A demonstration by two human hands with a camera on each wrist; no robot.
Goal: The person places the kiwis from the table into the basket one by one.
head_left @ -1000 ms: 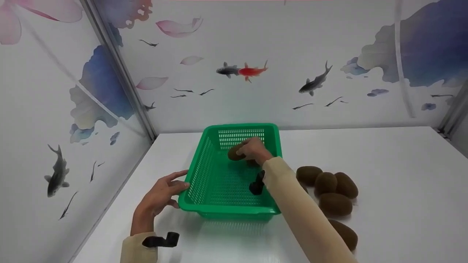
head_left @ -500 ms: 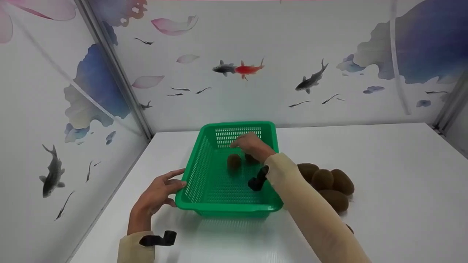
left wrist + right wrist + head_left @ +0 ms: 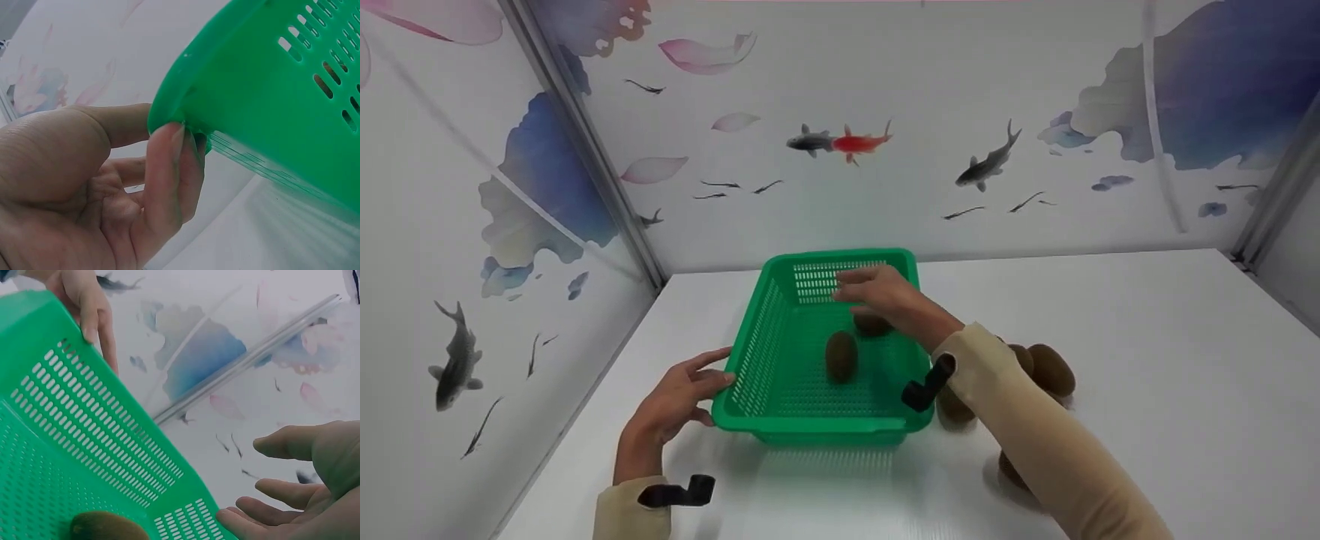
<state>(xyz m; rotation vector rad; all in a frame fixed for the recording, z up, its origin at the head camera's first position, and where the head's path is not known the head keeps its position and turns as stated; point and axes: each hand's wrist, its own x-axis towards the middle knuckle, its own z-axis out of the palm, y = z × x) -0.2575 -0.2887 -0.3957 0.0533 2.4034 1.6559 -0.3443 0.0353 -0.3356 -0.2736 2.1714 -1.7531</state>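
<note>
- Saw white wall panels (image 3: pixel 847 67) at left and far, painted with blue blots, pink petals and small fish, with a metal post (image 3: pixel 585 142) at the far left corner.
- Below them, found a white table (image 3: pixel 1147 375), glossy at the near side.
- Around its middle, found a green basket (image 3: pixel 814 425) with slotted walls, mouth upward.
- At near right, saw a cream sleeve (image 3: pixel 1035 427) slanting in front of the table's fruit.
- At the basket's left rim, toward the near end, saw the left hand (image 3: pixel 679 397) grasping that rim between thumb and fingers.
- Above the far right part of the basket, saw the right hand (image 3: pixel 889 292) loose, fingers parted, gripping nothing; could not tell about contact with the fruit underneath.
- Just right of the basket, saw several table kiwis (image 3: pixel 956 411), partly hidden by the sleeve; could not count them fully.
- Inside the basket, saw two more: a near kiwi (image 3: pixel 841 357) lying lengthwise, and a far kiwi (image 3: pixel 871 324) to its right, partly covered by the right hand.
</note>
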